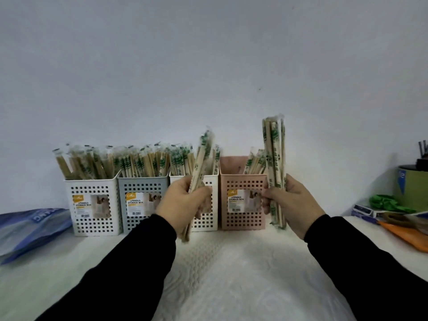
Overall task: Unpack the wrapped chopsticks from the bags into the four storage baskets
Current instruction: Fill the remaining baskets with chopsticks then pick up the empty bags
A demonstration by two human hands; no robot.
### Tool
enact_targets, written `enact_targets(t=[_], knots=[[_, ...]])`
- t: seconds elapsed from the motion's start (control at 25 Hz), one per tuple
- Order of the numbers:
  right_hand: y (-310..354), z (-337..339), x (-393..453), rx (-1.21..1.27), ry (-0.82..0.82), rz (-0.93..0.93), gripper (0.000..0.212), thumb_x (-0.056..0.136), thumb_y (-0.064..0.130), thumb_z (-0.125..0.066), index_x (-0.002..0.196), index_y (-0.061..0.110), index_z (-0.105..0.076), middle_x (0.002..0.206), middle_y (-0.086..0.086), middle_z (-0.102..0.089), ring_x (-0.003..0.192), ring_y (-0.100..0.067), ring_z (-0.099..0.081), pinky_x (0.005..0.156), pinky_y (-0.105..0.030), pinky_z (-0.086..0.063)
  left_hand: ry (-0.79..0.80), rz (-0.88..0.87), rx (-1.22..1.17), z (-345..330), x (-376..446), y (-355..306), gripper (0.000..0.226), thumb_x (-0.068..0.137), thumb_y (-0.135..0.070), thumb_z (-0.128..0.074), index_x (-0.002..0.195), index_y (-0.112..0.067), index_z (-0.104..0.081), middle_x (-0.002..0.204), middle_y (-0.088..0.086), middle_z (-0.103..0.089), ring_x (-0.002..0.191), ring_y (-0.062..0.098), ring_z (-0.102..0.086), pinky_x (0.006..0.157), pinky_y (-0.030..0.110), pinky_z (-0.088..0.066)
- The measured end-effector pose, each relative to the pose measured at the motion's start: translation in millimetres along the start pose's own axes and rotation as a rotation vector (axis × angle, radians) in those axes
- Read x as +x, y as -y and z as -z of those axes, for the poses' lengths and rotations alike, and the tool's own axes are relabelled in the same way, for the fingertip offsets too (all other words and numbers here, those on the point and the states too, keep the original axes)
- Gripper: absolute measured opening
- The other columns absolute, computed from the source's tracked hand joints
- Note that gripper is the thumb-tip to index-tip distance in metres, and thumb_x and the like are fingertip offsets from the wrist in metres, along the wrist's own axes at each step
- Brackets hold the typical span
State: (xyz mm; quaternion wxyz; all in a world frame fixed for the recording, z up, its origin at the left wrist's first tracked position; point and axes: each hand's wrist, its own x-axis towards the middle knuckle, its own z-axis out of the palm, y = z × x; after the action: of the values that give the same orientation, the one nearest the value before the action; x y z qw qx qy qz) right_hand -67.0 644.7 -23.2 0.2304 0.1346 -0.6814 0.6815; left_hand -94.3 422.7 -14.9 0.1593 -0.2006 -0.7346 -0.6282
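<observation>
Your left hand (185, 200) and right hand (287, 200) each grip upright chopsticks (274, 158) (likely split for dropping in) before four baskets (243, 205); the pink one looks least full.

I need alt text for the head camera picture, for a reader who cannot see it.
A person's left hand and right hand each hold a bundle of wrapped chopsticks upright before four perforated storage baskets in a row against a wall. Three baskets are packed with chopsticks; the pink basket holds few.
</observation>
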Motion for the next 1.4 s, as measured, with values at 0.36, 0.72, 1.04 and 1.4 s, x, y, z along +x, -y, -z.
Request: enact_targets(t=[0.36, 0.72, 1.04, 1.4], knots=[[16.9, 0.0, 1.1, 0.189, -0.066, 0.009, 0.015, 0.080, -0.006, -0.065, 0.090, 0.004, -0.060, 0.067, -0.020, -0.061, 0.054, -0.030, -0.056, 0.051, -0.035, -0.050, -0.174, -0.046, -0.263, -5.7, 6.1, -4.7, 0.015, 0.087, -0.007, -0.067, 0.075, -0.011, -0.060, 0.056, 0.006, -0.054, 0.054, 0.024, -0.053, 0.064, 0.040, -0.051], [39.4, -20.7, -9.0, 0.228, -0.030, -0.010, 0.012, 0.074, 0.012, -0.075, 0.063, 0.011, -0.071, 0.058, -0.010, -0.061, 0.053, -0.024, -0.054, 0.061, -0.036, -0.047, -0.164, -0.056, -0.322, -5.8, -2.9, -27.4, 0.029, 0.088, -0.017, -0.068, 0.061, -0.008, -0.062, 0.050, 0.009, -0.054, 0.047, 0.024, -0.051, 0.063, 0.042, -0.052], [94.8, 3.3, -9.8, -0.528, 0.106, -0.329, 0.026, 0.076, 0.030, -0.073, 0.072, 0.004, -0.075, 0.060, -0.006, -0.066, 0.053, -0.019, -0.049, 0.046, -0.026, -0.037, 0.007, 0.231, 0.436, 22.9, -15.8, -73.7, 0.031, 0.082, -0.034, -0.071, 0.080, -0.007, -0.056, 0.060, 0.000, -0.048, 0.053, 0.016, -0.048, 0.056, 0.030, -0.052], [109.0, 26.5, 21.7, 0.129, -0.116, -0.106, 0.014, 0.086, 0.012, -0.064, 0.080, 0.001, -0.069, 0.076, -0.014, -0.064, 0.051, -0.022, -0.053, 0.045, -0.023, -0.051, -0.045, 0.180, 0.406, 34.2, -10.2, -91.9, 0.023, 0.080, -0.021, -0.071, 0.078, 0.001, -0.070, 0.052, 0.005, -0.064, 0.040, 0.014, -0.056, 0.049, 0.023, -0.050]])
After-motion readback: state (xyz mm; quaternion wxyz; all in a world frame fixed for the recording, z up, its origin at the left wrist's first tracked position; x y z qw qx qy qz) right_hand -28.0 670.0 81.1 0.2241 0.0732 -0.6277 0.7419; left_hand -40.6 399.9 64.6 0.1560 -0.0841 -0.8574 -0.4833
